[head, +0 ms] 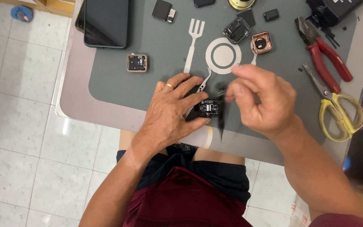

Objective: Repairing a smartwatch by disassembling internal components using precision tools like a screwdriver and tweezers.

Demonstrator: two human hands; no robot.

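- Two hands meet at the near edge of the grey surface: left hand fingers pin a small black square watch module.
- Right hand, blurred, pinches a thin black strip beside it; judged mid-disassembly, calling for a gentle peel.
- Farther right lie red-handled pliers and yellow-handled scissors.

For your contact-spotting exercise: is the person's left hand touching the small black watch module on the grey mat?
Touching. The head view shows the left hand with thumb and fingertips closed around the small black watch module, no gap between them.
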